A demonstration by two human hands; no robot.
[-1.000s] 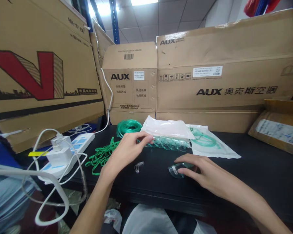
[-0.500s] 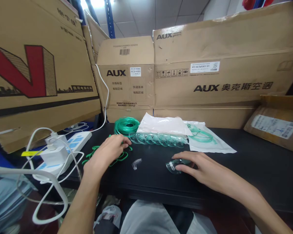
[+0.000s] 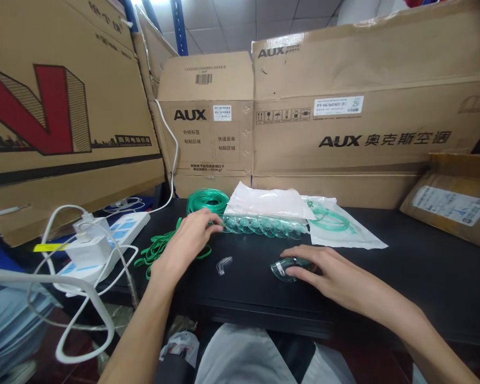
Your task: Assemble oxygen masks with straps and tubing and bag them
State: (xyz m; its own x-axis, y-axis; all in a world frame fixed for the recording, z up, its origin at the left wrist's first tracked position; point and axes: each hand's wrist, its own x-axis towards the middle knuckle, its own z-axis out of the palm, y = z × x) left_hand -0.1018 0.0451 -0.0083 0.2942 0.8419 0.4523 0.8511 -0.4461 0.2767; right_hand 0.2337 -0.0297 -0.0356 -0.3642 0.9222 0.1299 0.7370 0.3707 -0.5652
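My right hand [image 3: 318, 264] holds a clear green oxygen mask [image 3: 279, 271] low over the black table; a pale metal strip shows on the mask, and my fingers and palm cover the rest. At the left end of a row of nested clear masks [image 3: 266, 228], my left hand [image 3: 198, 232] has its thumb and forefinger slightly apart. Its fingertips are at the nearest mask's edge; contact is hard to make out. Under and beside my left wrist lies a tangle of green elastic straps [image 3: 156, 248]. Between my hands sits a small cluster of thin bent metal pieces [image 3: 224, 265].
Behind the masks are a coil of green tubing [image 3: 207, 201], a white package [image 3: 268, 201] and a clear-fronted pouch with tubing [image 3: 344, 224]. A white power strip [image 3: 130, 226] with looping cables occupies the left side. Cardboard boxes [image 3: 212, 144] wall off the back.
My left hand has moved right and slightly away from me, off the green straps to the row's left end. My right hand keeps the mask in nearly the same place.
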